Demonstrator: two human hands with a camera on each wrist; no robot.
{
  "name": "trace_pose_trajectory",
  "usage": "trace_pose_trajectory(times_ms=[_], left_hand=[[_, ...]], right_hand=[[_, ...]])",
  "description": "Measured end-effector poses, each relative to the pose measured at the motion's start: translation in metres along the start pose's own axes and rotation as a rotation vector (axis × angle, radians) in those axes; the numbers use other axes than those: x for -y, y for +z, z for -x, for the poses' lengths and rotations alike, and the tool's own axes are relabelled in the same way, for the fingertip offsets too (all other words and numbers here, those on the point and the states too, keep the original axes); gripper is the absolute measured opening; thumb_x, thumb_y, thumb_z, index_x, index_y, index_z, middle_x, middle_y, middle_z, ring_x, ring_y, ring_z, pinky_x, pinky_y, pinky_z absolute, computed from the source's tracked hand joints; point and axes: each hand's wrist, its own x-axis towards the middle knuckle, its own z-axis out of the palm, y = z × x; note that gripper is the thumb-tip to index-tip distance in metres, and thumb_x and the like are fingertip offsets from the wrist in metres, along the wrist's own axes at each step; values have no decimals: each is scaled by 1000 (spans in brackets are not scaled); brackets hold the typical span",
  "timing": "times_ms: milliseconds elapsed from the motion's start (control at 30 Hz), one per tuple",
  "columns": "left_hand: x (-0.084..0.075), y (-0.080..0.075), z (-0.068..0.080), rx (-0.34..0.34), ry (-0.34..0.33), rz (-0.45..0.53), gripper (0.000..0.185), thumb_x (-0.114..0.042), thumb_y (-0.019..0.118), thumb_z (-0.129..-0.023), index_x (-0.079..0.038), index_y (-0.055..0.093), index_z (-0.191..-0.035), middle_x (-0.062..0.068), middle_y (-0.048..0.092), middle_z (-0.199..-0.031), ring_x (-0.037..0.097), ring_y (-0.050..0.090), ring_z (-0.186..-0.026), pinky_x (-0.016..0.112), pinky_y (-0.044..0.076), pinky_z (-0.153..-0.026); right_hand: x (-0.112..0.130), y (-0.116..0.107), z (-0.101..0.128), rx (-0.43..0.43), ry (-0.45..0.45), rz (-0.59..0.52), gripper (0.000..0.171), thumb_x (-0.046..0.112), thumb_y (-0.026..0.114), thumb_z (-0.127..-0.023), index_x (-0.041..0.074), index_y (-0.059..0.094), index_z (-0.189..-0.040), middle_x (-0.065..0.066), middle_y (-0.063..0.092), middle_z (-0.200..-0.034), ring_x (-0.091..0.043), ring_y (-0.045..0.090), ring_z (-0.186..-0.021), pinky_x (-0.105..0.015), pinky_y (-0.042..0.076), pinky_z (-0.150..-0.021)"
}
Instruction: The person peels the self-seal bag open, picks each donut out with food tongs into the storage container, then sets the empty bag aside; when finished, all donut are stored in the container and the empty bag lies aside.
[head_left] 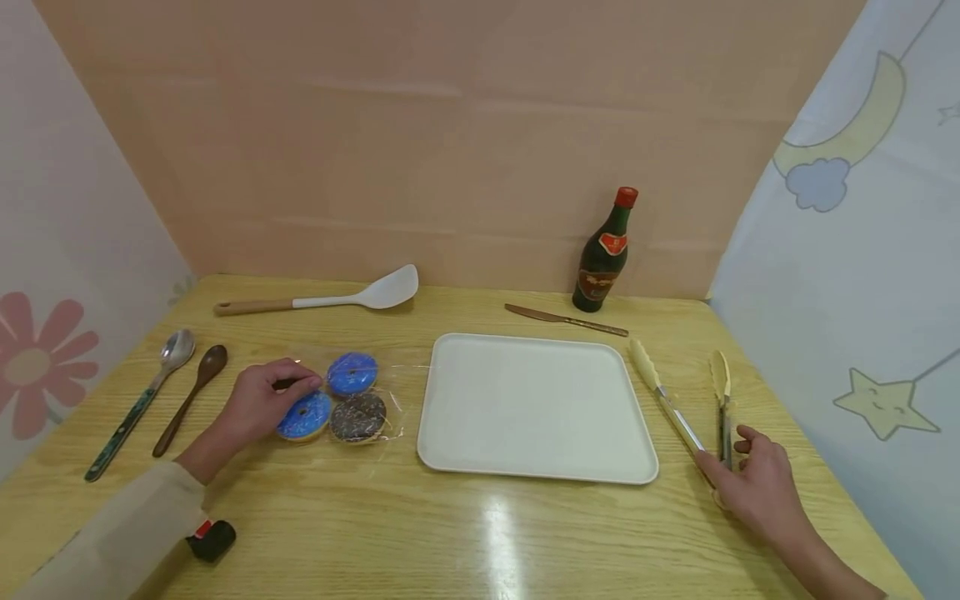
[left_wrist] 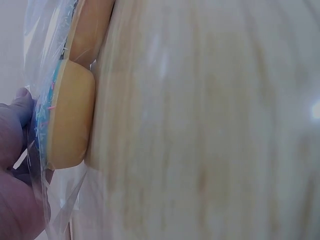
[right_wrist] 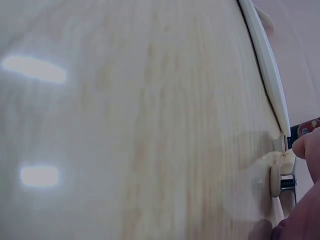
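Note:
Three toy donuts lie together in a clear plastic bag (left_wrist: 42, 50) left of the tray. Two have blue icing, the far donut (head_left: 352, 372) and the near one (head_left: 306, 422); the third is a brown donut (head_left: 358, 418) with pale flecks. My left hand (head_left: 262, 400) is over the near blue donut, thumb and fingers pinching the bag there. On the right, my right hand (head_left: 761, 487) grips metal tongs (head_left: 678, 423) with cream tips near their joined end, thumb on the left arm and curled fingers by the right arm. The tongs are spread, tips pointing away from me.
A cream tray (head_left: 536, 408) sits mid-table between the hands. Behind it are a table knife (head_left: 566, 320) and an upright dark bottle (head_left: 602, 258). A white-headed spatula (head_left: 322, 302) lies back left; a metal spoon (head_left: 142, 404) and a wooden spoon (head_left: 191, 400) lie far left.

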Motion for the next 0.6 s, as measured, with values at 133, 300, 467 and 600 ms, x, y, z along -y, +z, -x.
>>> trace_pose_trajectory(times_ms=[133,300,467,600], left_hand=[[1,1,0,-5,4,5,7,-2,68,-86,-5,74,-85,-3,64,-78,4,58,-70,13,46,-63],[4,2,-1,-11,1,-3,6,-1,69,-86,-5,74,-85,-2,64,-78,4,59,-71,13,46,-63],[4,1,0,3,-15,13,7,-4,68,-87,-3,74,-87,0,65,-81,2,60,-75,12,46,-66],[3,0,1,9,-28,24,7,-4,67,-88,-4,75,-88,1,65,-83,2,60,-76,12,46,-67]], right_hand=[[-1,2,-7,42,21,4,93,41,65,-88,-30,21,-130,-44,48,-107,-54,39,-103,-58,39,-77],[-1,6,-15,63,10,91,106,51,64,-85,-32,16,-128,-51,37,-110,-60,33,-104,-64,35,-78],[-1,8,-21,94,43,173,109,63,58,-83,-31,21,-124,-48,29,-107,-59,39,-93,-61,41,-64],[1,8,-25,102,72,206,105,68,55,-82,-28,29,-114,-41,31,-99,-51,47,-80,-51,42,-50]])
